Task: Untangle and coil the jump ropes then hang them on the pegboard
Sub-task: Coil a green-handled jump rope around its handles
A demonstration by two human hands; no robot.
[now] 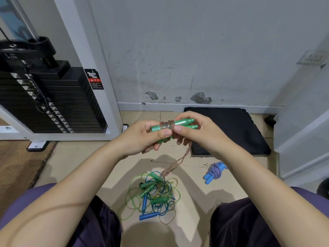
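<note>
My left hand [142,135] grips a pair of green jump-rope handles [183,123] held side by side. A clear brownish cord [167,124] is wound in several turns around them. My right hand [197,130] pinches that cord beside the wraps, and its loose length [178,161] hangs down to the floor. Below, between my knees, lies a tangled pile of jump ropes [154,195] with green and blue cords and handles. A blue-handled rope [214,172] lies coiled and bundled on the floor to the right. No pegboard shows.
A weight-stack machine [44,97] with a white frame stands at the left. A black mat [229,129] lies against the scuffed wall. A white door or panel [302,131] stands at the right. My knees frame the pile on the tiled floor.
</note>
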